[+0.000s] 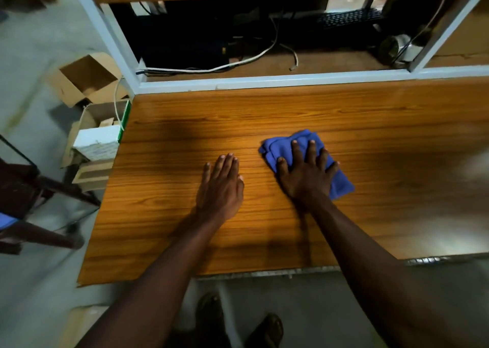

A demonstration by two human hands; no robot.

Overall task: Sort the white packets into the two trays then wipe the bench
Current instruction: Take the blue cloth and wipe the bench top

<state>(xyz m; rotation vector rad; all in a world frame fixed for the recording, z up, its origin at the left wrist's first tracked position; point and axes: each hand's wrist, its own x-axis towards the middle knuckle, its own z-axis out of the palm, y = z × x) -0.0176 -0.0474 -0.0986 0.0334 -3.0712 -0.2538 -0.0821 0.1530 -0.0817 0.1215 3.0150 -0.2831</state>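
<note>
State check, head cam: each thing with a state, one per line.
blue cloth: bunched, flat on bench, pinned under right hand
right hand: fingers spread, pressing cloth
left hand: open, palm flat on bare wood
bench: no packets or trays in view
cardboard box: open, on floor

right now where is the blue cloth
In the head view the blue cloth lies flat on the wooden bench, right of centre, pressed under the right hand; the left hand rests beside it.

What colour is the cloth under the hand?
Blue. The cloth lies under the right hand on the bench, seen in the head view.
</note>
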